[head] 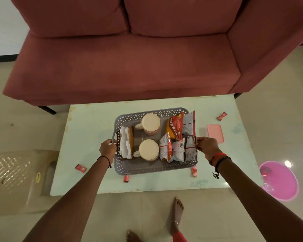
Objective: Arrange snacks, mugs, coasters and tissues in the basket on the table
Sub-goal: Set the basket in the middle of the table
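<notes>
A grey perforated basket (147,167) stands in the middle of the pale table (87,123). Inside it are two cream mugs, the far mug (150,123) and the near mug (148,149), white tissues (125,144) and brown coasters (131,142) on edge at the left, and several snack packets (179,138) at the right. My left hand (108,148) grips the basket's left handle. My right hand (207,147) is closed at the basket's right side, by the packets; the right handle is hidden.
Small red sachets lie on the table: one at the left front (80,168), two by the basket's near edge (126,179) (194,171), one at the far right (222,116). A pink lid (215,132) lies right of the basket. A maroon sofa (129,58) stands behind; a pink object (280,180) is on the floor at right.
</notes>
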Available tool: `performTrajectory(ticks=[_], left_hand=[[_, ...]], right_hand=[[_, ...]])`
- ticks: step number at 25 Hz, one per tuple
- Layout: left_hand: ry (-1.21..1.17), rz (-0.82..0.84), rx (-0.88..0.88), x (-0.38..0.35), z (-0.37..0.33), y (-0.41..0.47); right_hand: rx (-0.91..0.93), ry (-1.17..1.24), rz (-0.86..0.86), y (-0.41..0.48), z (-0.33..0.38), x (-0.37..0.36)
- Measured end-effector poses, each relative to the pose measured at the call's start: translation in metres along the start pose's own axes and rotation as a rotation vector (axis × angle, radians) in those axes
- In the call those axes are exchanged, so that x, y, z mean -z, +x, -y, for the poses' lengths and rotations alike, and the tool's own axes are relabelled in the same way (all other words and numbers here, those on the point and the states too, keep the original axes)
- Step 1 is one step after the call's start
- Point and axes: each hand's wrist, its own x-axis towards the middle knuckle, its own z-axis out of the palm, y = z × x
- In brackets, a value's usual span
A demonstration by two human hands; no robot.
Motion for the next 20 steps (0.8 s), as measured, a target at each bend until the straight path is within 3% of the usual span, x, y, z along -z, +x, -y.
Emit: performTrajectory(ticks=[9,20], left_hand=[[0.065,0.017,0.017,-0.073,-0.004,0.062],[0.047,-0.004,0.047,-0.103,0.006,0.110]], right_hand=[[-0.052,-0.036,-0.043,0.094,-0.029,0.004],[-0.046,-0.045,0.012,0.147,-0.036,-0.010]])
